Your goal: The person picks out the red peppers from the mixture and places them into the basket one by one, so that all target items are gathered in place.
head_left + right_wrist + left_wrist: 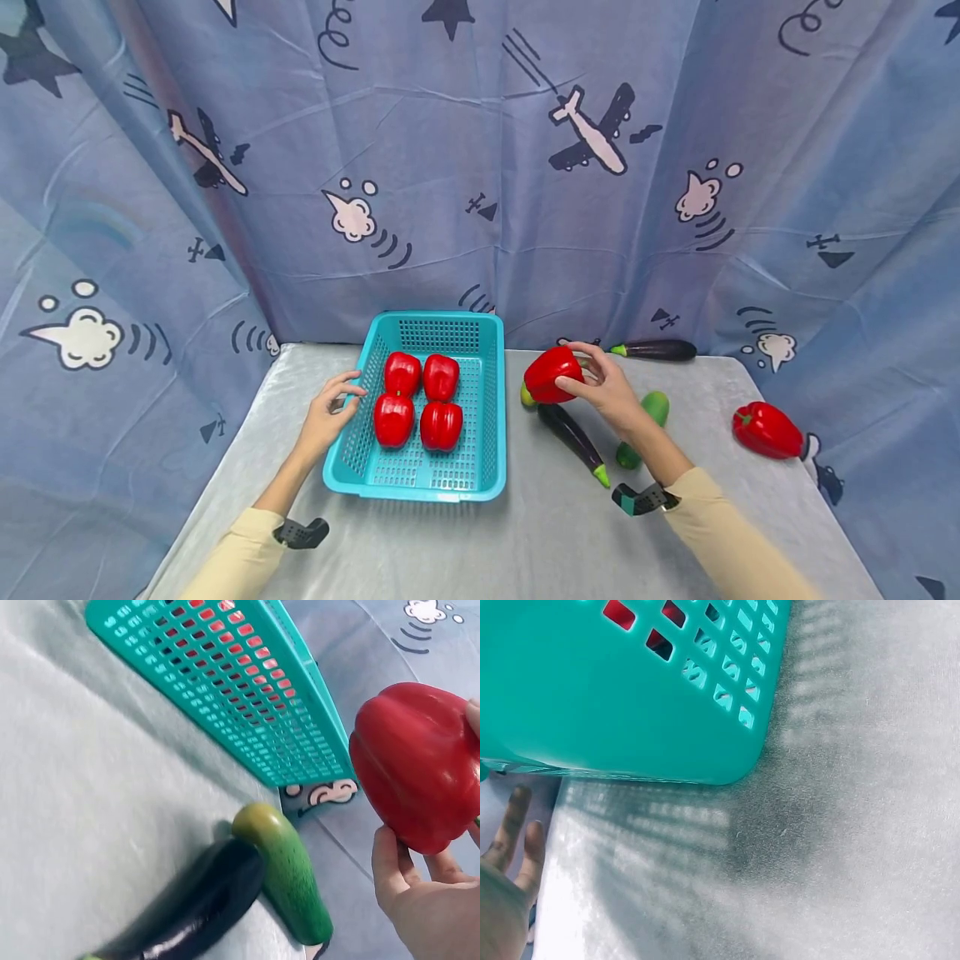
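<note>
My right hand (611, 392) grips a red bell pepper (551, 374) above the table, right of the turquoise basket (491, 417). In the right wrist view, fingers and thumb hold the sides of this glossy pepper (412, 761). Several more red bell peppers (441, 426) sit grouped inside the basket. At the basket's left rim, my left hand (326, 417) has loosely bent fingers and holds nothing. The left wrist view has those fingers (532, 859) beside the basket's wall (615, 712).
Beneath the held pepper lie a dark eggplant (570, 433) and a partly hidden green cucumber (289, 877). Another green cucumber (656, 407) is partly covered by my right forearm. A second eggplant (660, 350) lies at the back edge, and a lone bell pepper (768, 430) at the far right.
</note>
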Demonstrator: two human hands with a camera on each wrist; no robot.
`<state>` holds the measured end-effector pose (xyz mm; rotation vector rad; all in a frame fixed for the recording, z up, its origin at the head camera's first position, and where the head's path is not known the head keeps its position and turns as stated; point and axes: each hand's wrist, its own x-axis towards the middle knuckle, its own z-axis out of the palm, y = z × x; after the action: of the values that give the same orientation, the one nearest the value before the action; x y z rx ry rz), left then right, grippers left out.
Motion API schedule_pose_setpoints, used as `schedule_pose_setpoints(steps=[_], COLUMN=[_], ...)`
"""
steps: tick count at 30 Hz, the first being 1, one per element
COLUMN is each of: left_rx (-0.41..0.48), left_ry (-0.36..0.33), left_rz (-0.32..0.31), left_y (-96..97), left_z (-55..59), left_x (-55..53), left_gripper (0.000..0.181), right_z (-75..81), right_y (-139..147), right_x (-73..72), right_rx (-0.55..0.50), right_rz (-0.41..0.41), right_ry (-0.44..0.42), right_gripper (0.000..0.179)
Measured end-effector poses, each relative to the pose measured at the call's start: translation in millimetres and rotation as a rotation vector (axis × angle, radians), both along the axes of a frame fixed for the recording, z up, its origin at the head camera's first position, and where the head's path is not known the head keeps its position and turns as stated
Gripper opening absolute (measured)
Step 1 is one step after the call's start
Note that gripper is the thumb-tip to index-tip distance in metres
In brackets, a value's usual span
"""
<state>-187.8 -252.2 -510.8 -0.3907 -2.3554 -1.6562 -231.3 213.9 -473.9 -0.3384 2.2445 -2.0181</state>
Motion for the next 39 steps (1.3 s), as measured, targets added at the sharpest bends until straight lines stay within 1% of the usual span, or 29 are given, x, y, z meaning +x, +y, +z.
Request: schedule_pose_setpoints(steps=[6,10,17,22,27,30,34,36,39], left_rx=[-0.004,0.003,-0.001,-0.005,0.005,0.012,0.011,0.008,0.005], left_ry=[-0.006,-0.004,-0.001,0.006,0.003,0.009,0.022,0.025,0.027], left_rz=[-0.003,-0.003,-0.004,-0.001,-0.002,-0.006,-0.011,-0.012,-0.011], left_y=[-0.1,-0.2,0.0,0.9,1.3,1.2,1.2,1.2,1.1], left_z=[0.3,0.1,0.6,1.9,2.3,2.2,1.7,1.5,1.2], left_x=[0.6,1.2,2.3,2.7,2.4,2.0,1.6,1.6,1.5], left_gripper=[0.014,0.014,0.014,0.014,0.013,0.013,0.013,0.013,0.013], right_z=[1.2,2.7,7.1,10.1,13.9,16.2,16.8,15.7,15.5], right_y=[-18,-32,-55,-72,-90,-100,-114,-121,-132], right_x=[1.5,2.0,4.9,6.5,8.7,10.0,11.4,12.0,14.0], right_rx=[0.020,0.003,-0.001,-0.030,-0.076,-0.051,0.002,0.003,-0.024], right_rz=[0.052,0.094,0.149,0.188,0.249,0.272,0.277,0.284,0.309], right_ry=[-0.014,-0.022,0.026,0.034,0.016,0.017,0.033,0.016,-0.022], right_gripper=[0.068,0.069,0.070,0.067,0.067,0.069,0.070,0.070,0.070])
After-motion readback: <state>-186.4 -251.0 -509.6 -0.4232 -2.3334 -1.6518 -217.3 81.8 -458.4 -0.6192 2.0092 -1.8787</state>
